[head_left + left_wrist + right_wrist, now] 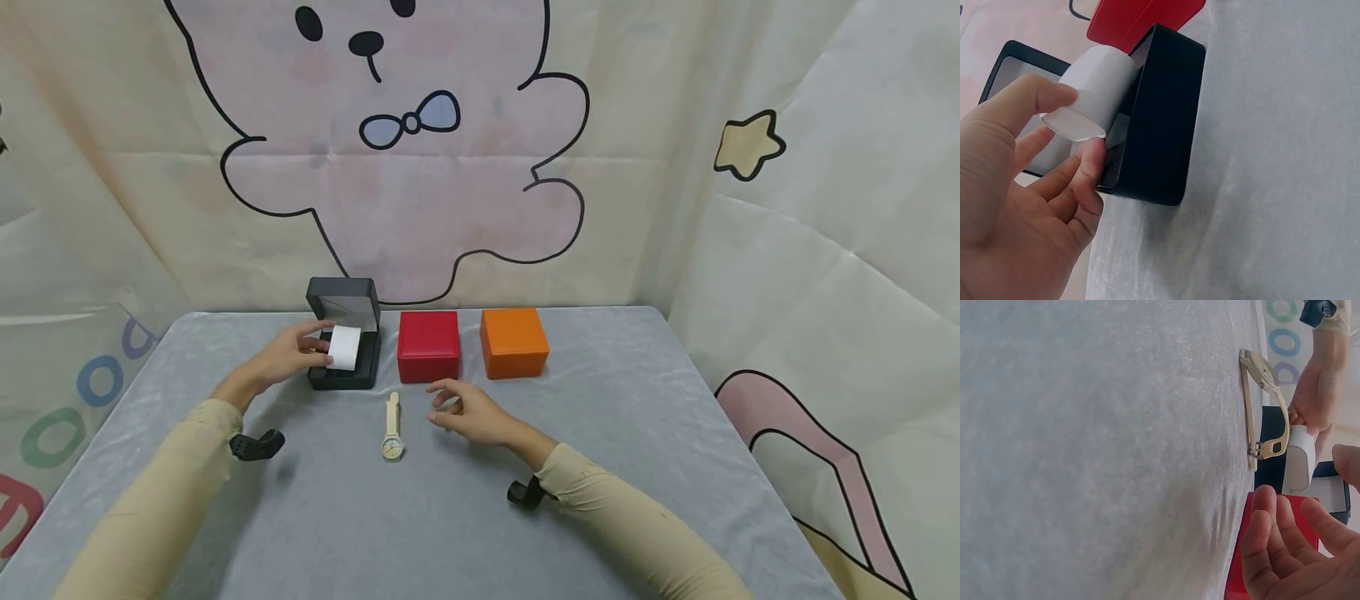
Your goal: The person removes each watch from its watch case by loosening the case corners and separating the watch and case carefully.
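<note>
My left hand (288,354) pinches a white watch cushion (344,347) by its end, thumb on one side and fingers on the other. The cushion (1099,87) is tilted at the mouth of a black watch box (342,379), whose lid stands up behind it. On the cloth in front lies a cream wristwatch (392,429), strap stretched away from me and dial toward me. To the right of the watch my right hand (472,412) hovers with loosely bent fingers and holds nothing. In the right wrist view the watch (1264,378) shows its buckle.
A closed red box (428,348) stands right of the black box, and a closed orange box (514,343) right of that. A grey-blue cloth (337,525) covers the table. Behind it hangs a printed curtain (465,200).
</note>
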Demonstrator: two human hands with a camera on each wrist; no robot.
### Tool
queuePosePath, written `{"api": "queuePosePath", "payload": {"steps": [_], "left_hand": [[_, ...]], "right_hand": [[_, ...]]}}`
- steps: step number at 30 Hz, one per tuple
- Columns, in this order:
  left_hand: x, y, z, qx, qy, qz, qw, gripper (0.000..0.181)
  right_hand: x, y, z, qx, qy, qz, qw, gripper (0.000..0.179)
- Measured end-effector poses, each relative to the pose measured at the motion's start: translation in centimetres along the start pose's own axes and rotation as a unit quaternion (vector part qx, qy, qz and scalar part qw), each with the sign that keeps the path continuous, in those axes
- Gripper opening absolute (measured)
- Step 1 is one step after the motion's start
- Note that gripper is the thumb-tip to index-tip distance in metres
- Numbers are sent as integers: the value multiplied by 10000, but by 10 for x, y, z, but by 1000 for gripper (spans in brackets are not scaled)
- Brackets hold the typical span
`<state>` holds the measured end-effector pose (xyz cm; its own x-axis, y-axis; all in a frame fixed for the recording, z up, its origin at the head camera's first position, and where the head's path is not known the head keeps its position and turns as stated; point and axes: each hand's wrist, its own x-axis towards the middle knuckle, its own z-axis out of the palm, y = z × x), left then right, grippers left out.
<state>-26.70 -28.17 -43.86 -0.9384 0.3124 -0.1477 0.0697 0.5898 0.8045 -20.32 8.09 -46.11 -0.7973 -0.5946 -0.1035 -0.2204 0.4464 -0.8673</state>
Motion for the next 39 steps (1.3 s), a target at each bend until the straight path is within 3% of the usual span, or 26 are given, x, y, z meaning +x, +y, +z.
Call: {"api": "queuePosePath", "payload": {"steps": [14, 31, 39], "left_hand": [[0, 2, 2, 396, -137, -33, 9991, 79], [0, 1, -1, 377, -325, 93, 9987, 77], [-1, 0, 1, 345, -252, 247, 9988, 73]], "right_hand": [[1, 3, 1, 38, -50, -46, 10000, 47], [1, 4, 1, -40, -66, -90, 9999, 45], [1, 4, 1, 0, -98, -201, 9998, 44]]}}
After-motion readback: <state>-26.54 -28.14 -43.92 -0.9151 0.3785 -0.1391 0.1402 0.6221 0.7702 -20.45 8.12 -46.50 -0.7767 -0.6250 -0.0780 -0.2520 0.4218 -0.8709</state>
